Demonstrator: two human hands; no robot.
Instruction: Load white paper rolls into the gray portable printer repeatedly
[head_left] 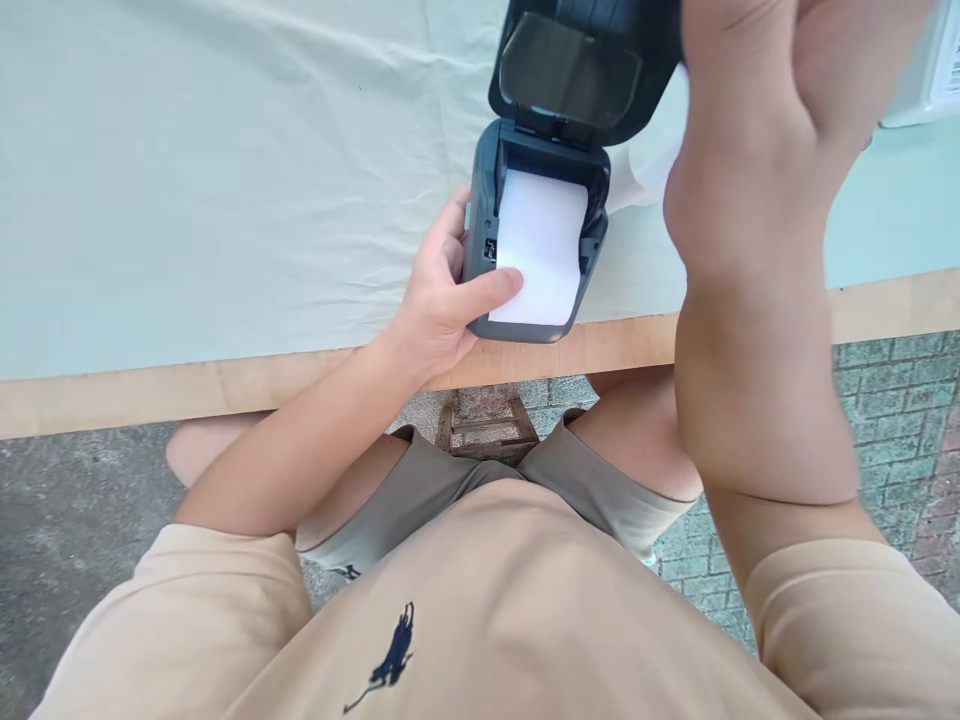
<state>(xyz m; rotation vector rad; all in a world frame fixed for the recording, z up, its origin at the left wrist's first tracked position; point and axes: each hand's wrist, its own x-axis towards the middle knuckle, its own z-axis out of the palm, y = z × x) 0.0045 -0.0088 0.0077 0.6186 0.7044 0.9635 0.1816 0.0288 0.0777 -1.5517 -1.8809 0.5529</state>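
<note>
My left hand (442,290) is wrapped round the left side of a dark grey portable label printer (487,190). The printer's lid (570,70) stands raised on its hinge, with a smoky see-through window in it. White paper (544,230) lies in the bay, and my left thumb presses on its lower left part. My right hand (750,120) is up close at the top right, beside the lid's right edge. Its fingers are cut off by the frame, so I cannot see whether they touch the lid.
A pale cloth (225,200) covers the table, whose bare wooden edge (150,395) runs across in front of me. At the far right stands a white container (911,75) with a barcode label. Some white material (641,175) lies behind the printer. Below is a wooden stool (487,435).
</note>
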